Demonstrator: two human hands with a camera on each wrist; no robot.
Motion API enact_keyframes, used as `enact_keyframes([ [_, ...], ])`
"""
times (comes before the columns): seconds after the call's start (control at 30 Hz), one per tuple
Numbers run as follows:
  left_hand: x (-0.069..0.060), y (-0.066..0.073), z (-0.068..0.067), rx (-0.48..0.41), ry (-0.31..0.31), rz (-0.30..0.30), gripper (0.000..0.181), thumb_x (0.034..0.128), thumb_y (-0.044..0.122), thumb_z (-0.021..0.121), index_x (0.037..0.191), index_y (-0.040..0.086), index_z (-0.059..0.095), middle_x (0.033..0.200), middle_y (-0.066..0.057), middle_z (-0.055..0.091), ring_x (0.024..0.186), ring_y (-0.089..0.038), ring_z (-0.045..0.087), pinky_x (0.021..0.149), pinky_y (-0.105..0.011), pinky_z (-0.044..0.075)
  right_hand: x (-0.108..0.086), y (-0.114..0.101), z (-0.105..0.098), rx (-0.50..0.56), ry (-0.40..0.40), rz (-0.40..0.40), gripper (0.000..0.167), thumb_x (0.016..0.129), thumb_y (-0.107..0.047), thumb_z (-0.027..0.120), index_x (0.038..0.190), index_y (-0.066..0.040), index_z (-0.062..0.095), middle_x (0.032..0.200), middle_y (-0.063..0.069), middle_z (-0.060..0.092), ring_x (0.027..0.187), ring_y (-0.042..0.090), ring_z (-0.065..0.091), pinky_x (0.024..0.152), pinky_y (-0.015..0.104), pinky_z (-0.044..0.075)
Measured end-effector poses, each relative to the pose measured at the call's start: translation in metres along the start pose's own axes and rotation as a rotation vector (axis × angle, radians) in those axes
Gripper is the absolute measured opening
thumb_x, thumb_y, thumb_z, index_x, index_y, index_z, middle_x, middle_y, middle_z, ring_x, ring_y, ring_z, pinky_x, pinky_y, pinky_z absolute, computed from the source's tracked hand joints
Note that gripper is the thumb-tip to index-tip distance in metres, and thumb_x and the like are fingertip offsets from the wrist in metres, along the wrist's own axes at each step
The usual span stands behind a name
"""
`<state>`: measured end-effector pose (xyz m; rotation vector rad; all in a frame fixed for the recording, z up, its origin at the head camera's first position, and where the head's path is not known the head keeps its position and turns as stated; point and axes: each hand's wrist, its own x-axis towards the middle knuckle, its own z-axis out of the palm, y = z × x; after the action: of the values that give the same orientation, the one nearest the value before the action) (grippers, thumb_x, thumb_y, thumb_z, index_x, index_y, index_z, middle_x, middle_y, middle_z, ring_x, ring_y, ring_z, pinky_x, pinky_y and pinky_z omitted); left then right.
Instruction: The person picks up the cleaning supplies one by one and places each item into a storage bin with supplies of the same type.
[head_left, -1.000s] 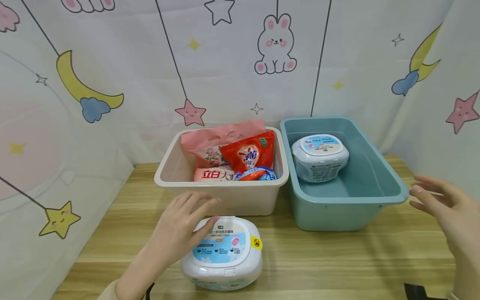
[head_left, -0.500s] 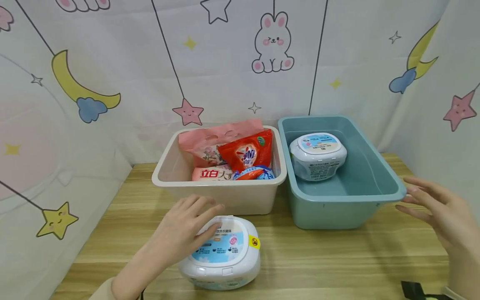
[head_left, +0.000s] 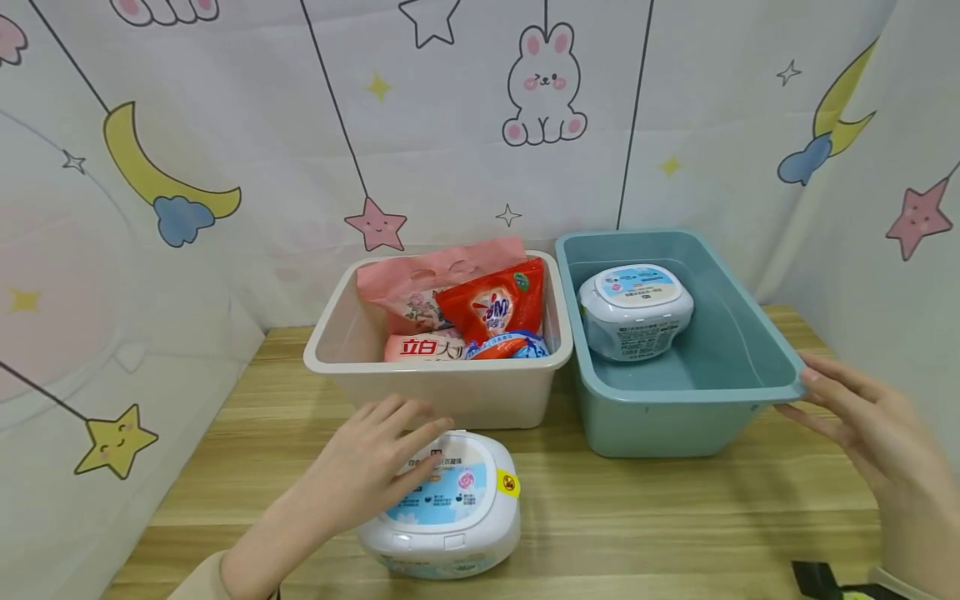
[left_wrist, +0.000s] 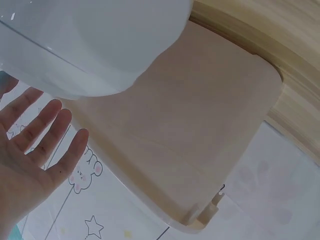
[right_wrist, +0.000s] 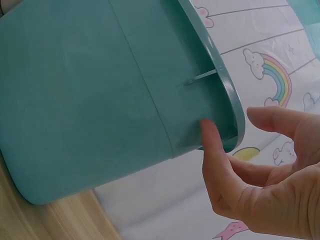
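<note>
Two hands, head view: a person's left hand (head_left: 382, 467) and right hand (head_left: 873, 433) were well apart above a wood-grain table (head_left: 637, 525), each beside its own container.
Blue bin (head_left: 667, 425): stood at the right, its long axis running away from the person. Its near right corner lay just left of the right hand, much the nearer of the two; that seemed the relation on which a move would hinge. The far tub (head_left: 637, 312) sat inside, toward the left wall.
Near tub (head_left: 450, 517): rested on the table before the cream bin (head_left: 450, 392), longer side across, below and right of the left hand. Relaxed fingers lay over the lid's left part; contact could not be told.
Cream bin: touched or nearly touched the blue bin, with packets (head_left: 491, 308) inside.
Left wrist view: the palm side, hidden from the head camera, showed fingers spread, pinching nothing visible. The near tub's lid print was out of sight.
Right wrist view: a finger showed below the rim (right_wrist: 235, 90), by the outer wall and a rib (right_wrist: 202, 76) unseen from above. The thumb stood just outside the rim, parted from the fingers; no firm pinch showed.
</note>
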<state>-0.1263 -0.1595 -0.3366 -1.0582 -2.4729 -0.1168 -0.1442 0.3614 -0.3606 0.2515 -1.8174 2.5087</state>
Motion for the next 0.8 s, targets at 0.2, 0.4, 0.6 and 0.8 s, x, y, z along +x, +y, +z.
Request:
enact_keyframes([
  [0.2, 0.0003, 0.0023, -0.0014, 0.005, -0.051, -0.016, 0.039, 0.0859, 0.041, 0.069, 0.121, 0.026, 0.065, 0.112, 0.007, 0.061, 0.103, -0.012, 0.052, 0.080, -0.030, 0.048, -0.0004, -0.0030, 0.0038, 0.068, 0.031, 0.021, 0.036, 0.098, 0.007, 0.041, 0.117, -0.009, 0.067, 0.112, -0.003, 0.067, 0.091, 0.014, 0.070, 0.073, 0.031, 0.059],
  [0.4, 0.0000, 0.0034, -0.0020, -0.003, -0.095, -0.030, 0.039, 0.0871, 0.043, 0.067, 0.122, 0.028, 0.064, 0.113, 0.008, 0.061, 0.103, -0.011, 0.052, 0.084, -0.031, 0.049, -0.0002, -0.0040, 0.0055, 0.129, 0.044, 0.048, 0.037, 0.096, 0.009, 0.042, 0.116, -0.010, 0.068, 0.112, -0.003, 0.066, 0.093, 0.014, 0.071, 0.076, 0.029, 0.059],
  [0.6, -0.0016, 0.0044, -0.0034, -0.047, -0.164, -0.053, 0.042, 0.0894, 0.048, 0.062, 0.128, 0.030, 0.060, 0.118, 0.008, 0.060, 0.106, -0.010, 0.052, 0.088, -0.033, 0.051, 0.0004, -0.0022, 0.0068, 0.125, 0.056, 0.034, 0.040, 0.094, 0.013, 0.044, 0.117, -0.010, 0.067, 0.108, -0.001, 0.067, 0.092, 0.014, 0.071, 0.077, 0.028, 0.058],
  [0.8, -0.0033, 0.0038, -0.0043, -0.099, -0.245, -0.070, 0.056, 0.0888, 0.064, 0.051, 0.138, 0.038, 0.048, 0.127, 0.009, 0.056, 0.115, -0.011, 0.050, 0.095, -0.039, 0.049, -0.0002, -0.0007, 0.0071, 0.111, 0.054, 0.020, 0.041, 0.093, 0.014, 0.044, 0.117, -0.009, 0.067, 0.105, 0.002, 0.068, 0.089, 0.014, 0.071, 0.076, 0.027, 0.058],
])
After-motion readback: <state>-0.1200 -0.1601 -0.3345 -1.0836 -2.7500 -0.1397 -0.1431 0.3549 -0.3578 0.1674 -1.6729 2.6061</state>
